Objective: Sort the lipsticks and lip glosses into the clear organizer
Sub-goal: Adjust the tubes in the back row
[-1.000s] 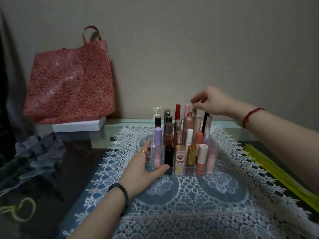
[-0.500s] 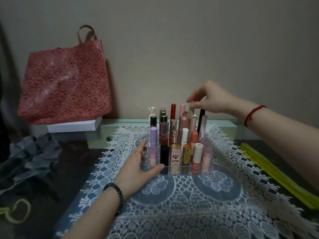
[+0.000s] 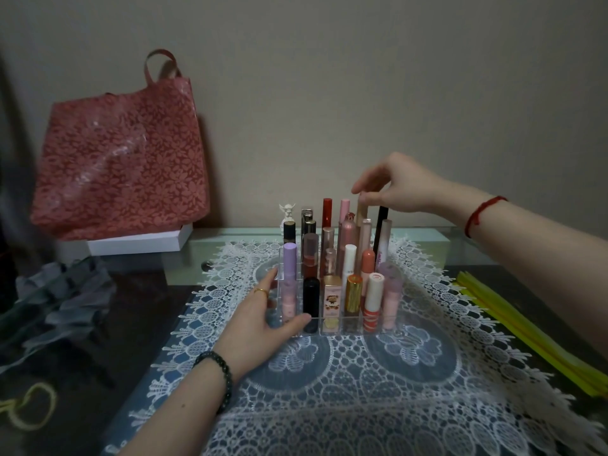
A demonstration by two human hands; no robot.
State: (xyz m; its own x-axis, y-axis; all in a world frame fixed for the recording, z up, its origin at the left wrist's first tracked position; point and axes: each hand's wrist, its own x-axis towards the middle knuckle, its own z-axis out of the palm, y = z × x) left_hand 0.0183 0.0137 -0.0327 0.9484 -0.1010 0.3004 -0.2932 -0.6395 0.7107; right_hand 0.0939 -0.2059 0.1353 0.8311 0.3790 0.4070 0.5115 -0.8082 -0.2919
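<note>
Little has moved; right hand [image 3: 399, 189] apparently pinches beige tube [image 3: 362, 210]; left hand [image 3: 260, 319] flat against organizer [image 3: 352, 327].

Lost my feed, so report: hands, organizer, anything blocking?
Left hand braces front-left corner of clear organizer. Right hand pinches top of tall beige tube, back row. Nothing in the way.

The right hand [image 3: 404, 184] is covering a beige tube's [image 3: 362, 209] top; front lipsticks [image 3: 353, 292] are hiding back-row bases; the right edge is cutting off yellow strips [image 3: 533, 337].
</note>
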